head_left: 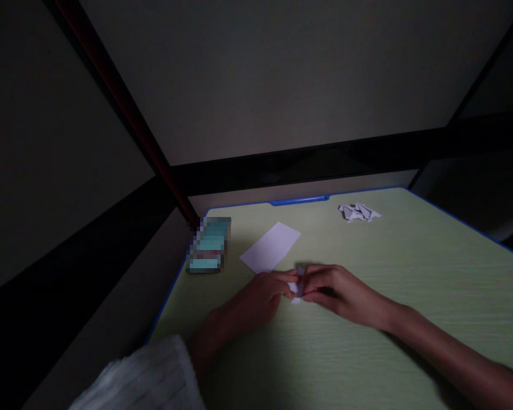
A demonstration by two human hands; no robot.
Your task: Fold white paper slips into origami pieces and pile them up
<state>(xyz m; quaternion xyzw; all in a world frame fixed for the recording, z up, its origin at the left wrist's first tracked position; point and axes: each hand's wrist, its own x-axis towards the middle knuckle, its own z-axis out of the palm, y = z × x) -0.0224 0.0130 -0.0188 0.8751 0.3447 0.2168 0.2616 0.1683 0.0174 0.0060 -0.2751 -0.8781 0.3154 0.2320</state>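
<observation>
Both hands meet over the pale green table [402, 285] in dim light. My left hand [256, 299] and my right hand [336, 290] pinch a small folded piece of white paper [298, 286] between their fingertips, just above the tabletop. Most of the paper is hidden by the fingers. My left arm wears a white knitted sleeve [149, 378]; my right forearm is bare.
A flat white paper sheet [271, 247] lies just beyond the hands. A small pile of folded white paper pieces [359, 212] sits at the far right. A blurred teal box [208, 245] rests at the table's far left corner. The table has a blue rim [299, 200].
</observation>
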